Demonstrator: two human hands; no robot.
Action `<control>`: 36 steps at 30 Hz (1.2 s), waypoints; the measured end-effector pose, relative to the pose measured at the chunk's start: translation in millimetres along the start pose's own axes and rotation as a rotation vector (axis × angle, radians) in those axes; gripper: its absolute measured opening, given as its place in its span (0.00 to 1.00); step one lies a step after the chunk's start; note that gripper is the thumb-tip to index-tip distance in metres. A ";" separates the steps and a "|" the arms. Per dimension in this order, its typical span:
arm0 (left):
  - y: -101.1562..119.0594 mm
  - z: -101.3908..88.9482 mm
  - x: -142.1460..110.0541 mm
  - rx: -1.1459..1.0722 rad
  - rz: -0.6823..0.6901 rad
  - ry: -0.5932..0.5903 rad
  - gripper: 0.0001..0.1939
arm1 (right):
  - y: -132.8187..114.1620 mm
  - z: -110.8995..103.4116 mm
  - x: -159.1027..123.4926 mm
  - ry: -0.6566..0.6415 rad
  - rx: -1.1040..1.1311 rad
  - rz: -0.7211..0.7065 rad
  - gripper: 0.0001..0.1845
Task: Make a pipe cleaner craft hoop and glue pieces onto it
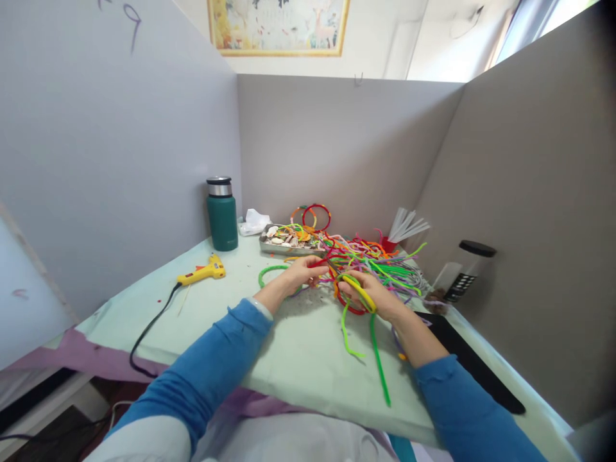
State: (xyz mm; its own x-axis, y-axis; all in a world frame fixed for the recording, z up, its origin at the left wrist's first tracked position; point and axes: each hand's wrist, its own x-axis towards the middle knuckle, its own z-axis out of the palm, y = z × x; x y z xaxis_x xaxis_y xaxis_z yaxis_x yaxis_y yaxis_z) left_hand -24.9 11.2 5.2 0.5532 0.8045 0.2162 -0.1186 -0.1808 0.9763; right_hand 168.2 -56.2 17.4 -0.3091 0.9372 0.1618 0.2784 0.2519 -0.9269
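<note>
Over the table (298,340), the left hand (299,274) pinches a red stem (317,262) and the right hand (378,296) grips yellow scissors (362,294), seemingly at a trimming step, where any cut calls for a taut stem.

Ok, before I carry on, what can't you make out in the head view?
All in the head view:
Right hand: grip on the yellow-handled tool partly hidden by its fingers.
Tool's tip: too small to tell if it touches the red strip.
Red cup: mostly hidden behind the strip pile.
Wall picture: top cut off by the image edge.
</note>
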 end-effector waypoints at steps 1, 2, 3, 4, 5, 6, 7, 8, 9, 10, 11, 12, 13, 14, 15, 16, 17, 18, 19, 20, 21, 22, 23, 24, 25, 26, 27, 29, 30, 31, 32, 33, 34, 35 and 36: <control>1.0 0.2 -0.3 -0.019 0.031 0.014 0.23 | -1.0 1.4 -1.0 -0.013 0.010 -0.001 0.22; 2.6 0.7 -0.9 -0.046 0.063 0.019 0.26 | -1.9 2.9 -2.1 -0.028 0.023 0.000 0.22; 4.7 1.7 -1.7 -0.078 0.092 0.016 0.30 | -2.6 4.2 -3.3 -0.045 0.037 0.002 0.21; 7.0 2.9 -2.8 -0.111 0.114 0.003 0.33 | -3.1 5.6 -4.3 -0.060 0.050 -0.001 0.21; 9.5 4.4 -4.1 -0.139 0.124 -0.019 0.34 | -3.3 6.9 -5.2 -0.071 0.059 -0.008 0.20; 11.9 6.0 -5.3 -0.161 0.128 -0.040 0.35 | -3.2 8.1 -5.8 -0.076 0.064 -0.018 0.20; 14.1 7.4 -6.4 -0.180 0.132 -0.057 0.36 | -3.0 9.2 -6.2 -0.074 0.066 -0.028 0.20; 15.9 8.7 -7.3 -0.196 0.132 -0.074 0.36 | -2.7 10.3 -6.3 -0.068 0.066 -0.037 0.20; 17.4 9.5 -8.1 -0.210 0.127 -0.090 0.37 | -2.5 11.3 -6.3 -0.063 0.067 -0.041 0.20; 18.6 10.1 -8.6 -0.221 0.115 -0.106 0.38 | -2.3 12.1 -6.2 -0.060 0.069 -0.040 0.20; 19.4 10.3 -8.9 -0.228 0.095 -0.121 0.39 | -2.3 12.7 -6.0 -0.063 0.074 -0.036 0.21; 20.0 10.3 -9.2 -0.231 0.073 -0.130 0.40 | -2.4 13.2 -5.7 -0.066 0.081 -0.033 0.21; 20.4 10.2 -9.3 -0.232 0.053 -0.134 0.40 | -2.5 13.5 -5.4 -0.068 0.086 -0.028 0.21; 20.6 10.1 -9.4 -0.232 0.038 -0.131 0.40 | -2.8 13.8 -5.0 -0.068 0.089 -0.023 0.21; 20.6 10.1 -9.4 -0.234 0.031 -0.124 0.39 | -3.0 14.0 -4.7 -0.066 0.090 -0.020 0.22; 20.4 10.0 -9.3 -0.238 0.030 -0.116 0.38 | -3.1 14.3 -4.3 -0.062 0.092 -0.019 0.22; 20.0 10.0 -9.0 -0.243 0.030 -0.108 0.36 | -3.2 14.7 -3.9 -0.058 0.097 -0.018 0.22; 19.3 10.0 -8.5 -0.248 0.030 -0.100 0.33 | -3.2 15.2 -3.5 -0.052 0.105 -0.017 0.22; 18.5 9.8 -7.7 -0.250 0.030 -0.093 0.30 | -3.2 15.8 -3.1 -0.043 0.111 -0.016 0.23; 17.5 9.5 -6.8 -0.248 0.027 -0.089 0.27 | -3.1 16.5 -2.6 -0.034 0.118 -0.015 0.23; 16.3 8.9 -5.7 -0.239 0.025 -0.089 0.25 | -3.0 17.1 -2.2 -0.023 0.123 -0.014 0.23; 15.0 8.1 -4.5 -0.224 0.023 -0.091 0.23 | -2.9 17.6 -1.8 -0.013 0.126 -0.015 0.23; 13.7 7.1 -3.4 -0.205 0.022 -0.094 0.22 | -2.8 17.9 -1.5 -0.004 0.126 -0.017 0.23; 12.6 6.1 -2.4 -0.182 0.022 -0.096 0.22 | -2.8 18.1 -1.3 0.001 0.128 -0.020 0.22; 11.6 5.2 -1.6 -0.159 0.024 -0.090 0.22 | -2.8 18.2 -1.2 0.007 0.130 -0.022 0.22; 10.9 4.3 -1.1 -0.139 0.026 -0.077 0.22 | -2.9 18.1 -1.3 0.015 0.130 -0.020 0.22; 10.6 3.7 -0.9 -0.123 0.028 -0.059 0.22 | -3.1 18.0 -1.4 0.024 0.128 -0.016 0.22; 10.8 3.1 -0.9 -0.105 0.026 -0.030 0.21 | -3.6 17.9 -2.0 0.036 0.123 -0.007 0.23; 11.1 3.0 -1.1 -0.102 0.023 -0.023 0.20 | -3.8 17.9 -2.3 0.040 0.120 -0.005 0.23; 11.4 3.0 -1.1 -0.101 0.019 -0.023 0.18 | -3.9 18.0 -2.6 0.043 0.118 -0.007 0.23; 11.6 3.0 -0.9 -0.098 0.015 -0.023 0.17 | -3.8 18.2 -2.8 0.044 0.116 -0.011 0.23; 11.7 3.0 -0.5 -0.093 0.011 -0.023 0.16 | -3.6 18.5 -2.9 0.046 0.113 -0.015 0.23; 11.6 2.9 0.0 -0.085 0.008 -0.021 0.16 | -3.2 18.7 -2.8 0.048 0.105 -0.017 0.23; 11.5 2.8 0.6 -0.074 0.004 -0.013 0.15 | -2.5 18.8 -2.4 0.049 0.093 -0.017 0.22; 11.4 2.6 1.2 -0.061 0.002 0.001 0.15 | -1.7 18.7 -1.8 0.055 0.077 -0.017 0.22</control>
State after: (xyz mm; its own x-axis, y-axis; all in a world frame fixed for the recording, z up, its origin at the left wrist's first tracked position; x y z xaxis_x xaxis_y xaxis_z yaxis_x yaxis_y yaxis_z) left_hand -23.4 8.6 16.6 0.5522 0.8048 0.2178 -0.1698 -0.1471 0.9744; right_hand 151.3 -62.8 12.3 -0.2623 0.9453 0.1941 0.2019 0.2504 -0.9468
